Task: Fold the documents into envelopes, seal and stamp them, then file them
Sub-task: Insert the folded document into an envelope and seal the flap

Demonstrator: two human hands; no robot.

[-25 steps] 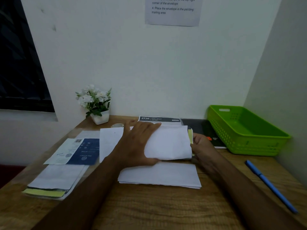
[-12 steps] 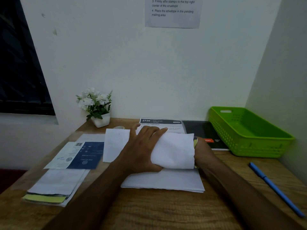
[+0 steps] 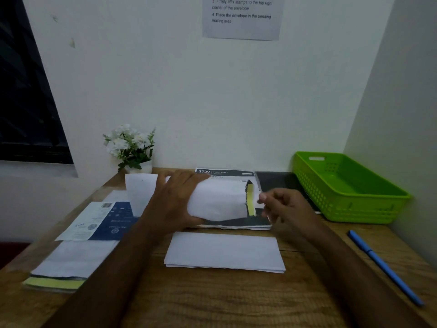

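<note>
Envelope (image 3: 217,200) in left hand (image 3: 172,202)

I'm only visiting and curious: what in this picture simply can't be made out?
All in the head view:
- Wall notice: cut off by the top edge; only steps 3 and 4 show.
- Printed sheet headed 2720: mostly covered by the envelope that the left hand holds; its small text is too small to read.
- Right hand: blurred, so whether it pinches the yellow strip is unclear.
- The envelope's contents: hidden by its own wall.
</note>
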